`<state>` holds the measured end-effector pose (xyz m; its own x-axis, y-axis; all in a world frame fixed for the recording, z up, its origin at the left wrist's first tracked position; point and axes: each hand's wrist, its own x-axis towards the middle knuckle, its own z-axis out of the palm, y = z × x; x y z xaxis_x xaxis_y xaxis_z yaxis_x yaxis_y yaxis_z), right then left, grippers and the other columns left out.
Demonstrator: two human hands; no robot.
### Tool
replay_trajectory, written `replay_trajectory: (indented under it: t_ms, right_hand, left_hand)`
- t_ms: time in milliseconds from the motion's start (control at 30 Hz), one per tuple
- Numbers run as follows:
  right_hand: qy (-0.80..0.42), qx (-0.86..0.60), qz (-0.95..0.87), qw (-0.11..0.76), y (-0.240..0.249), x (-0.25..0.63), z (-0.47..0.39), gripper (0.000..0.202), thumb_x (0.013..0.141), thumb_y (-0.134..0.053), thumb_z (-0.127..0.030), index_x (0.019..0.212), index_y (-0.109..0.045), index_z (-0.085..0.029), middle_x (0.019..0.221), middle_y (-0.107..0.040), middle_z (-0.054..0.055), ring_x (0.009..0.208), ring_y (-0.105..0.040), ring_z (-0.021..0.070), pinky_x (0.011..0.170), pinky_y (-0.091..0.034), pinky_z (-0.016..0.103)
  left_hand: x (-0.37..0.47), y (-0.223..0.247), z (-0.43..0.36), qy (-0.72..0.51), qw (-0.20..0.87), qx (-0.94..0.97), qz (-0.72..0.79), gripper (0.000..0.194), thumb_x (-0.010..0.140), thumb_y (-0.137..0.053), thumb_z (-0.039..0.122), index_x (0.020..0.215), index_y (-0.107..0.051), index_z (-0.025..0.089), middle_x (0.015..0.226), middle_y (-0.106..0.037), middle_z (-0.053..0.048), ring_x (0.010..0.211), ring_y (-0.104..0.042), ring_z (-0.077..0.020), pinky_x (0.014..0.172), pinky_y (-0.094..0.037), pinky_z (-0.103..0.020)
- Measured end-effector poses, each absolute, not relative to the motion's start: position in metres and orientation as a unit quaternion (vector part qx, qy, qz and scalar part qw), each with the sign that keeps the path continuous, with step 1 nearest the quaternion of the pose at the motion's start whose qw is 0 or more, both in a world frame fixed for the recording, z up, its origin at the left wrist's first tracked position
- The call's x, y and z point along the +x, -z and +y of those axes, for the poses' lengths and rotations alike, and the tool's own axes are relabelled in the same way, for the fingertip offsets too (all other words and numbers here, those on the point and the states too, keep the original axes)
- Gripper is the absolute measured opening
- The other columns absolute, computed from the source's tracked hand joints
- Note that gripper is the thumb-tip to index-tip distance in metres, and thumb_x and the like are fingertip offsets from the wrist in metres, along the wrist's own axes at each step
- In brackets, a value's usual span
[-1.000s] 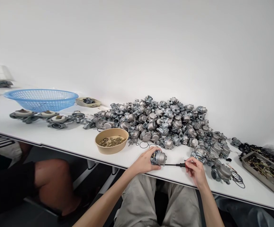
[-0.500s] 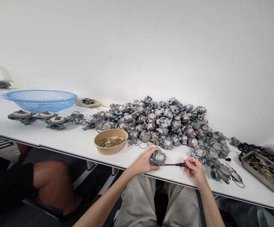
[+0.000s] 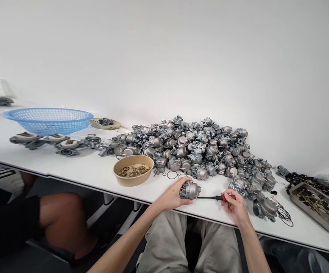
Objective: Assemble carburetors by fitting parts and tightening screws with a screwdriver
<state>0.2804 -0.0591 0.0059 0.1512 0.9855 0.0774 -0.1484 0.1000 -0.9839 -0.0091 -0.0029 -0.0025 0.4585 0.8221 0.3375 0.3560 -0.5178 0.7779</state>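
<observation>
My left hand (image 3: 171, 196) is closed round a grey metal carburetor (image 3: 191, 190) at the table's front edge. A screwdriver (image 3: 210, 197) with a red and black handle lies level in my right hand (image 3: 234, 205), its fingers closed on the handle. The shaft points left and its tip meets the lower side of the carburetor; the exact contact spot is too small to tell. Behind both hands rises a large pile of similar carburetors (image 3: 194, 146). Thin black rings (image 3: 172, 174) lie on the white table just behind my left hand.
A tan bowl (image 3: 133, 182) of small brass parts stands left of my hands. Farther left are a blue basket (image 3: 50, 125) and carburetors with white round pieces on top. A metal tray (image 3: 309, 212) of small parts sits at right. Another person's knee (image 3: 63, 212) shows below the table at left.
The carburetor has turned very slightly in my left hand. Both hands and the screwdriver are otherwise almost where they were.
</observation>
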Motion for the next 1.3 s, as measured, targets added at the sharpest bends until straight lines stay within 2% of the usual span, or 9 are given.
replay_trajectory:
  t_ms: [167, 300, 500, 700, 800, 967, 1167, 1300]
  right_hand:
    - [-0.479, -0.467, -0.437, 0.601, -0.004, 0.282, -0.058, 0.049, 0.056, -0.097, -0.058, 0.069, -0.073, -0.017, 0.050, -0.066, 0.003, 0.037, -0.047, 0.0098, 0.037, -0.028, 0.020]
    - [-0.479, -0.464, -0.435, 0.605, 0.000, 0.285, -0.057, 0.049, 0.056, -0.098, -0.057, 0.071, -0.074, -0.017, 0.052, -0.067, 0.004, 0.038, -0.051, 0.0104, 0.038, -0.029, 0.020]
    - [-0.474, -0.463, -0.432, 0.613, 0.010, 0.289, -0.053, 0.049, 0.058, -0.097, -0.057, 0.075, -0.074, -0.017, 0.052, -0.068, 0.005, 0.038, -0.052, 0.0114, 0.037, -0.026, 0.020]
    - [-0.474, -0.459, -0.428, 0.617, 0.010, 0.289, -0.053, 0.049, 0.059, -0.097, -0.056, 0.076, -0.074, -0.017, 0.054, -0.069, 0.005, 0.039, -0.055, 0.0118, 0.038, -0.027, 0.019]
    - [-0.480, -0.457, -0.423, 0.619, 0.005, 0.287, -0.055, 0.050, 0.056, -0.098, -0.056, 0.075, -0.074, -0.017, 0.053, -0.069, 0.005, 0.039, -0.055, 0.0118, 0.038, -0.028, 0.019]
    - [-0.492, -0.452, -0.426, 0.610, -0.003, 0.285, -0.058, 0.050, 0.056, -0.099, -0.056, 0.076, -0.074, -0.017, 0.054, -0.070, 0.005, 0.040, -0.055, 0.0112, 0.039, -0.029, 0.018]
    - [-0.495, -0.438, -0.435, 0.611, -0.003, 0.285, -0.062, 0.048, 0.060, -0.098, -0.055, 0.079, -0.074, -0.018, 0.056, -0.070, 0.004, 0.043, -0.058, 0.0113, 0.043, -0.035, 0.019]
    - [-0.482, -0.435, -0.451, 0.612, -0.002, 0.284, -0.066, 0.048, 0.063, -0.096, -0.056, 0.080, -0.074, -0.018, 0.057, -0.070, 0.004, 0.044, -0.058, 0.0117, 0.043, -0.035, 0.020]
  left_hand:
    - [-0.009, 0.001, -0.004, -0.359, 0.330, 0.784, 0.385, 0.068, 0.071, -0.086, 0.036, 0.131, -0.057, 0.027, 0.138, -0.064, -0.007, 0.122, -0.063, -0.0334, 0.106, -0.051, -0.042]
    - [-0.009, 0.004, -0.002, -0.379, 0.338, 0.779, 0.367, 0.073, 0.070, -0.089, 0.034, 0.135, -0.055, 0.027, 0.145, -0.060, -0.008, 0.130, -0.059, -0.0337, 0.112, -0.047, -0.045]
    - [-0.009, 0.009, 0.002, -0.400, 0.322, 0.784, 0.348, 0.069, 0.070, -0.091, 0.036, 0.131, -0.059, 0.026, 0.141, -0.063, -0.009, 0.130, -0.059, -0.0344, 0.113, -0.046, -0.047]
    - [-0.010, 0.008, 0.002, -0.407, 0.336, 0.780, 0.337, 0.066, 0.072, -0.088, 0.029, 0.131, -0.058, 0.026, 0.139, -0.063, -0.009, 0.127, -0.060, -0.0330, 0.114, -0.044, -0.048]
    - [-0.010, 0.009, 0.003, -0.408, 0.347, 0.773, 0.341, 0.066, 0.070, -0.089, 0.029, 0.129, -0.059, 0.026, 0.138, -0.064, -0.008, 0.123, -0.061, -0.0325, 0.111, -0.046, -0.047]
    - [-0.008, 0.010, 0.004, -0.415, 0.375, 0.756, 0.340, 0.067, 0.065, -0.091, 0.032, 0.125, -0.061, 0.025, 0.131, -0.065, -0.008, 0.115, -0.064, -0.0309, 0.096, -0.054, -0.042]
    - [-0.010, 0.010, 0.004, -0.417, 0.397, 0.748, 0.332, 0.072, 0.063, -0.093, 0.037, 0.125, -0.060, 0.024, 0.128, -0.067, -0.008, 0.111, -0.066, -0.0298, 0.100, -0.053, -0.042]
    - [-0.012, 0.007, 0.004, -0.403, 0.399, 0.752, 0.337, 0.075, 0.059, -0.094, 0.040, 0.124, -0.061, 0.024, 0.125, -0.067, -0.007, 0.104, -0.066, -0.0289, 0.093, -0.054, -0.039]
